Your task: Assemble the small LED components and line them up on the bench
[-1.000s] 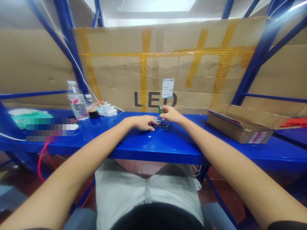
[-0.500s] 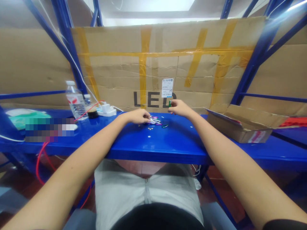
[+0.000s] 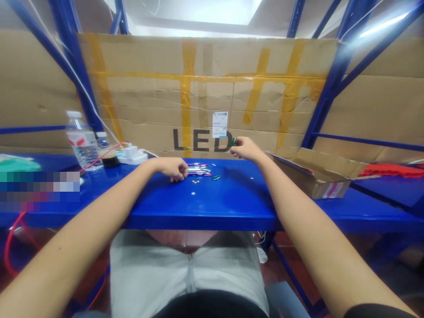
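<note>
My right hand (image 3: 244, 149) is raised above the far part of the blue table (image 3: 212, 203), thumb and fingers pinched on a small green carabiner (image 3: 233, 141), partly hidden by the fingers. My left hand (image 3: 174, 168) rests low at the left end of a row of slim, shiny purple and silver pieces (image 3: 199, 170). Its fingers are curled, and what they hold, if anything, is hidden. Another green carabiner (image 3: 216, 177) lies just right of the row. Nearer to me are several tiny round metal pieces (image 3: 195, 181) and a pale disc (image 3: 193, 193).
At the left stand a water bottle (image 3: 82, 143), a smaller bottle with dark liquid (image 3: 106, 152) and a white power strip (image 3: 134, 154) with cables. To the right sits an open cardboard box (image 3: 311, 179). A large cardboard panel (image 3: 149, 106) closes off the back.
My left hand has drawn left from over the row, which now shows more fully. My right hand stays raised with the green carabiner, now turned differently. The whole view has shifted.
</note>
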Available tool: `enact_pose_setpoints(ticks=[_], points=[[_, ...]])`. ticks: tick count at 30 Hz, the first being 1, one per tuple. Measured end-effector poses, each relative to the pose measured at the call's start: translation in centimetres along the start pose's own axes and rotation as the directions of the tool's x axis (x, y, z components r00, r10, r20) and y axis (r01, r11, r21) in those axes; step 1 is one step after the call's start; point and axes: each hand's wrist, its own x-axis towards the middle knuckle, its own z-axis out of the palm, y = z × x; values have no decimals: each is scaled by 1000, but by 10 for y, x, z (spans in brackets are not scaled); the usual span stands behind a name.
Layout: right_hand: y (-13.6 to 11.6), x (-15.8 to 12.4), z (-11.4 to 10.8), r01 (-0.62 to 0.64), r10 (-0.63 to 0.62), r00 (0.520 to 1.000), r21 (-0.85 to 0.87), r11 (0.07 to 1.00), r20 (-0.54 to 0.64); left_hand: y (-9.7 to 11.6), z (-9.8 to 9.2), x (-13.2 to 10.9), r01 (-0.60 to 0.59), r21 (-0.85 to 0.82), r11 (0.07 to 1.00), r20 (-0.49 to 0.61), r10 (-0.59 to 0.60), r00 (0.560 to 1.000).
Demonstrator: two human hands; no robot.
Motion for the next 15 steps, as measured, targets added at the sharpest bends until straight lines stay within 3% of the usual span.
enact_pose_setpoints(ticks=[10,15], points=[[-2,-1,6,-23,21,999,52,998,42,14,7,8,-83,-53,995,-131,75,989],[-2,-1,4,-23,20,999,64,998,42,22,7,3,-131,69,989,-226,143,963]])
